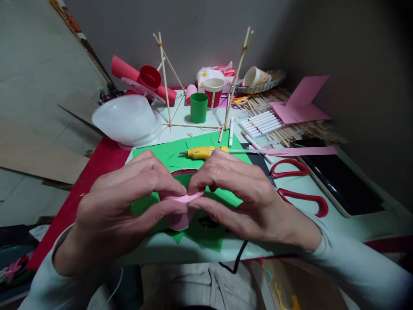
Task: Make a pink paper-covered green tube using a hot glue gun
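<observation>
My left hand (135, 196) and my right hand (237, 193) meet over the near part of the table. Thumb and fingers of both pinch a curled piece of pink paper (182, 198) along the same edge. Its far rim shows as a curve behind my fingertips, and part of its wall hangs below my thumbs. Under it lies green paper (155, 159), cut in places. Just beyond my right hand rests a yellow glue gun (201, 152) with its tip to the left. Red-handled scissors (318, 202) lie to the right of that hand.
Stick frames (165, 82) stand upright at the back, around a green cup (198, 108) and near a red-and-white paper cup (213, 92). White plastic bowls (124, 118) sit left. White markers (262, 123), pink card (306, 107) and a black tablet (342, 181) occupy the right.
</observation>
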The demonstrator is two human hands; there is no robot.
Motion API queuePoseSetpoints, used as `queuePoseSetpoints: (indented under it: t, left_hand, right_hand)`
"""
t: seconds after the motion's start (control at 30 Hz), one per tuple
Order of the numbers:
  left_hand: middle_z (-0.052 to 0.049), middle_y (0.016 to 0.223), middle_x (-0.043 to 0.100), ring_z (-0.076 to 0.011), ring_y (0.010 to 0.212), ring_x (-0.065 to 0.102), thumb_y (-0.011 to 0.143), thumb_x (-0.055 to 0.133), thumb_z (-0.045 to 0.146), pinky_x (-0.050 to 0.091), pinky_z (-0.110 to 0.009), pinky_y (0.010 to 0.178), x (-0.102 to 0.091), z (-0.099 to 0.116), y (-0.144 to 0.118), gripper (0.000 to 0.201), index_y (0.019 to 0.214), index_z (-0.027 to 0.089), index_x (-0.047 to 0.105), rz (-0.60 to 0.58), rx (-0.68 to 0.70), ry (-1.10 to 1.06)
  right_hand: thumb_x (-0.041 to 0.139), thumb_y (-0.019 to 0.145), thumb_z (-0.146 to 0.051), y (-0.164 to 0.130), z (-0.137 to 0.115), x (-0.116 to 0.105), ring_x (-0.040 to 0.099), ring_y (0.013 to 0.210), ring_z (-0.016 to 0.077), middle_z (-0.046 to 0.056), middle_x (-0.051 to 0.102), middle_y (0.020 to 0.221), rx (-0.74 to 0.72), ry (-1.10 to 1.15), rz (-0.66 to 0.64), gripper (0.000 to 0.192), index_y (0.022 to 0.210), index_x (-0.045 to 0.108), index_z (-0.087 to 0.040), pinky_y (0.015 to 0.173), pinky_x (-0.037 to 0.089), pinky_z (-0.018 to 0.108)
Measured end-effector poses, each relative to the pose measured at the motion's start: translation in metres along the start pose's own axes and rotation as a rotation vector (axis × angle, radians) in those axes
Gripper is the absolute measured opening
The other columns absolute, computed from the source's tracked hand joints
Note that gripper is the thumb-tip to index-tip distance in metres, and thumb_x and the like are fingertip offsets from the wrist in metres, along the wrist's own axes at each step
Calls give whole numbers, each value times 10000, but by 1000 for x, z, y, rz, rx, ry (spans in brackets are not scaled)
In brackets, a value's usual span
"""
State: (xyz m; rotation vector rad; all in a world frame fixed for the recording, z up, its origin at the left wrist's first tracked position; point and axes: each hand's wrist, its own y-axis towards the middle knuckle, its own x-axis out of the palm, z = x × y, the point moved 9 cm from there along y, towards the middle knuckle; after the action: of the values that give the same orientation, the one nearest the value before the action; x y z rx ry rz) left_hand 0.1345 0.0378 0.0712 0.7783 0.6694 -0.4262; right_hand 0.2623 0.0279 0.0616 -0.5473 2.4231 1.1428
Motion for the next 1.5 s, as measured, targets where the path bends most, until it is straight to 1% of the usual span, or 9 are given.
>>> queuePoseSetpoints:
  t: [0.2,0.33,0.57,0.73,0.93,1.13,1.23,1.37,1.5]
  left_hand:
    - [55,755,699,-86,781,566,1049,599,316,485,-196,752,2,-2,0,220,880,221,704,-41,3,41]
    - [53,807,695,-77,831,559,1057,589,297,468,-167,784,3,1,-1,208,893,220,692,-51,44,88]
    - [51,799,684,-71,800,551,1055,595,267,469,-162,769,5,2,-1,197,892,190,675,-61,64,84]
    - [47,811,678,-81,795,547,1041,612,217,475,-194,733,6,2,-1,137,917,183,658,-56,92,98]
    - [40,815,651,-88,799,550,1032,618,194,480,-216,712,7,0,-1,119,918,186,649,-36,106,97]
    - [34,850,717,-107,803,593,1010,652,203,496,-261,719,3,-3,-2,29,994,192,674,-18,83,53]
    - [28,866,722,-116,806,608,1013,643,211,501,-277,727,2,-6,-2,38,1001,197,676,-22,71,56]
    - [42,806,701,-129,782,581,983,659,154,495,-282,714,2,-7,-1,105,898,215,655,3,69,68]
    - [18,838,689,-159,814,585,960,655,99,503,-297,720,6,-7,-2,136,940,234,659,-5,85,127]
  right_hand:
    - [686,1001,-190,1,0,0,579,822,135,62,693,858,-19,4,2,118,950,685,-84,862,481,325]
    - [675,1006,-186,0,0,0,580,817,135,53,684,851,-23,-17,-6,108,956,686,-92,858,484,321]
    - [673,1014,-207,0,0,2,581,831,135,55,697,868,-12,-22,-11,130,950,691,-96,871,484,323]
    - [655,1018,-186,0,-1,3,567,827,141,75,686,871,-22,-46,-16,157,949,705,-54,869,470,326]
    - [645,1028,-217,-1,3,4,550,837,144,64,677,882,-6,-32,-24,167,951,697,-78,864,464,329]
    - [653,1025,-212,-1,1,1,560,855,149,77,687,889,3,-12,0,158,953,692,-77,880,464,326]
    - [599,1052,-208,0,2,1,561,866,155,83,693,904,26,-10,-18,158,1001,683,-85,887,474,330]
    - [551,1065,-173,-1,5,6,562,882,164,108,693,953,-23,-128,-41,169,1067,678,-61,866,468,339]
    - [484,1077,-154,-6,8,13,518,847,171,83,693,929,-120,-291,-8,212,1007,681,-115,817,454,353]
